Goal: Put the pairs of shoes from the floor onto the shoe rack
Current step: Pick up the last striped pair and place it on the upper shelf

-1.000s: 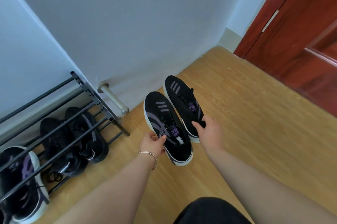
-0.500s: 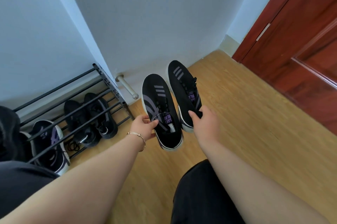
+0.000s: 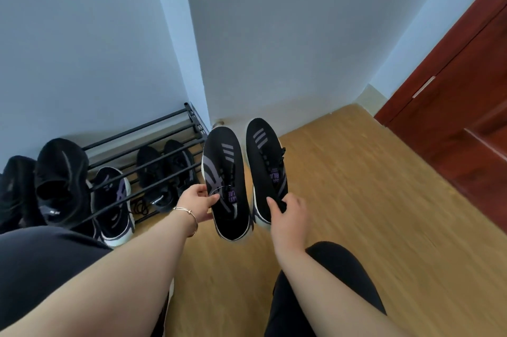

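Note:
I hold a pair of black sneakers with purple stripes and white soles in the air above the wooden floor. My left hand (image 3: 198, 204) grips the left sneaker (image 3: 226, 172) at its collar. My right hand (image 3: 288, 213) pinches the heel of the right sneaker (image 3: 264, 155). Both toes point away from me. The black metal shoe rack (image 3: 153, 144) stands to the left against the wall, its right end close to the left sneaker.
On the rack's lower level sit a black pair (image 3: 164, 172) and a black-and-white purple sneaker (image 3: 113, 205). Two black shoes (image 3: 63, 177) rest on top at far left. A red-brown door (image 3: 452, 117) is at right. My dark-clothed knees fill the bottom.
I have carried both sneakers left toward the rack and the view has swung left with them, showing more of the rack and the shoes on it. Both grips are unchanged.

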`<control>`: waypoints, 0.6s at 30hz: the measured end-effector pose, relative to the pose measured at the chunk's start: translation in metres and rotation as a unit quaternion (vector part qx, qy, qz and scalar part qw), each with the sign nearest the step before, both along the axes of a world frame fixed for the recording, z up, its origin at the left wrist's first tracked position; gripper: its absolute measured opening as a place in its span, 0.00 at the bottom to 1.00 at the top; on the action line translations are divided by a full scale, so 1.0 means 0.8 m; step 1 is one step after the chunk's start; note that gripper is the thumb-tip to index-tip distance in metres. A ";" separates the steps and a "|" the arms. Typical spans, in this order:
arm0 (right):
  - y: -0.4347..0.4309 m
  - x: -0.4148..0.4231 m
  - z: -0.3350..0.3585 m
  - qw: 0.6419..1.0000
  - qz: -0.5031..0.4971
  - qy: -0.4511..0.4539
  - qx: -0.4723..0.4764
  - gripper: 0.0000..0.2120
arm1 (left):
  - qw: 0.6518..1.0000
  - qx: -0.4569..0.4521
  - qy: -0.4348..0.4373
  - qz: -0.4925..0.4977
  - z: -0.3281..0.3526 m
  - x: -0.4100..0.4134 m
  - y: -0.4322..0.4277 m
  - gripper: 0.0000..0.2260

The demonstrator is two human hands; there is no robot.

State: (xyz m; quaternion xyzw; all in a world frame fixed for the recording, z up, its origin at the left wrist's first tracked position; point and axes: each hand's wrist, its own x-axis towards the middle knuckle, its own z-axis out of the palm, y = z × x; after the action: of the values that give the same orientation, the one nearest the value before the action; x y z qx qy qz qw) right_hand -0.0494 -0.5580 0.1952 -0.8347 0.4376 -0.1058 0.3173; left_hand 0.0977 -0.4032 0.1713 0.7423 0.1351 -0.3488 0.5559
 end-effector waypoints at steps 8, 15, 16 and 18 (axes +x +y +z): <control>0.039 0.038 -0.008 0.998 0.049 -0.027 0.001 0.15 | 0.997 -0.009 -0.015 0.071 0.017 0.019 0.057 0.18; 0.082 0.082 -0.011 0.991 0.121 -0.049 0.008 0.15 | 0.989 -0.013 -0.022 0.144 0.033 0.042 0.114 0.17; 0.087 0.090 -0.011 0.991 0.127 -0.050 0.009 0.15 | 0.988 -0.006 -0.020 0.155 0.033 0.048 0.121 0.17; 0.094 0.109 -0.012 0.989 0.141 -0.051 0.004 0.15 | 0.987 0.012 -0.025 0.158 0.030 0.061 0.136 0.19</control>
State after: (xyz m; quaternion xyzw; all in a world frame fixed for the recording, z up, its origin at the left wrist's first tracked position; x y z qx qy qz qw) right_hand 0.0376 -0.4827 0.1856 -0.8802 0.2990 -0.1010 0.3544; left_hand 0.1463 -0.2946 0.1954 0.7265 0.2407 -0.2367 0.5986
